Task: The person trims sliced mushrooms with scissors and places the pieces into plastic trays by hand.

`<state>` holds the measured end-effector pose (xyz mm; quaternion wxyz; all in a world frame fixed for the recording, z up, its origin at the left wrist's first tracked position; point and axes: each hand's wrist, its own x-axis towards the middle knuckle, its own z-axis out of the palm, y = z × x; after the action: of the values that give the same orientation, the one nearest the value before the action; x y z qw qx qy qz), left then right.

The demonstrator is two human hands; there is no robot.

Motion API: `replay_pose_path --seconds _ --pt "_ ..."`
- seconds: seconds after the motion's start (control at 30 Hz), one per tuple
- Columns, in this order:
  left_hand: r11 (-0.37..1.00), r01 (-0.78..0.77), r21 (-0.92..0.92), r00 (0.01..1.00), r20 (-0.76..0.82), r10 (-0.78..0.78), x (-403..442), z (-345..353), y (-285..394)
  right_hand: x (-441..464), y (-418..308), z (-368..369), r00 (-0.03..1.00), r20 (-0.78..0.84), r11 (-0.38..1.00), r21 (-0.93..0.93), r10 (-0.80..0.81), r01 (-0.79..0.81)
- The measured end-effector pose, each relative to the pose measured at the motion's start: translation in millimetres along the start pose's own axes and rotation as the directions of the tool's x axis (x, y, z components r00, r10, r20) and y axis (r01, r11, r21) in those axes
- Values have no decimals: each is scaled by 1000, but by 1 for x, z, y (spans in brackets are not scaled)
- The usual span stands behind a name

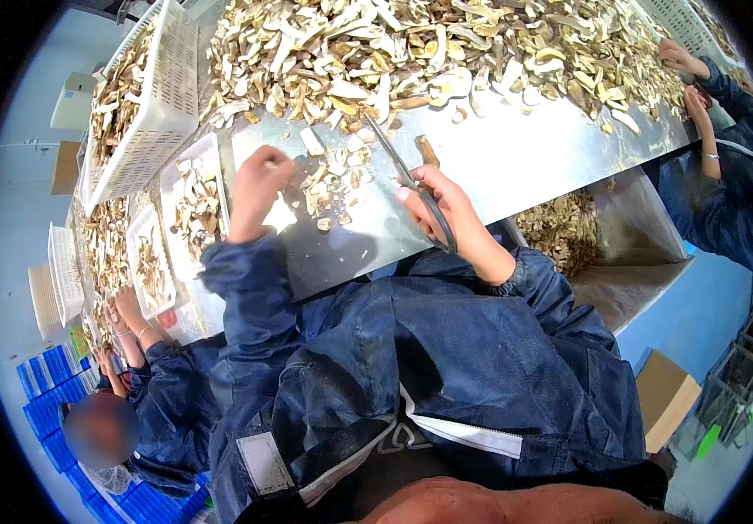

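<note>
My right hand (448, 210) is wrapped round the black handle of a pair of scissors (388, 147), whose blades point up and left toward the heap. A brown mushroom piece (427, 151) shows just beyond its fingers; whether they touch it I cannot tell. To the left, my left hand (261, 185) hovers over the metal table with curled, slightly blurred fingers; what they hold, if anything, is hidden. Between both hands lie small cut mushroom pieces (328, 185). A large heap of sliced dried mushrooms (446, 61) covers the table's far side.
At left stand a tall white basket (165, 109) of mushrooms and two white trays (219, 188) (134, 229) holding slices. Co-workers' hands (686, 65) (127, 310) are busy at right and lower left. Below the metal table's edge (516, 188), a lined box (634, 227) holds more mushroom pieces.
</note>
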<state>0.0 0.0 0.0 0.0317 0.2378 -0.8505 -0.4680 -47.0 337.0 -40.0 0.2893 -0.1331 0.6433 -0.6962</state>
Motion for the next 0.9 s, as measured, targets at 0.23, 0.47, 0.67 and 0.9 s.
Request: replay_pose_path --seconds 0.23,0.47,0.67,0.9 --pt "904 54 424 798 -563 216 -23 -106 -46 2 -1 1 1000 5 1000 1 -2 2" --pt "587 -56 807 709 -382 592 10 -78 -46 -1 -2 3 1000 -24 1000 -9 0 0" --pt "571 -631 526 737 177 652 23 48 8 -1 2 3 1000 -26 1000 -19 -7 6" --pt "655 -585 479 776 94 624 13 46 16 -3 -3 3 1000 -21 1000 -19 2 -2"
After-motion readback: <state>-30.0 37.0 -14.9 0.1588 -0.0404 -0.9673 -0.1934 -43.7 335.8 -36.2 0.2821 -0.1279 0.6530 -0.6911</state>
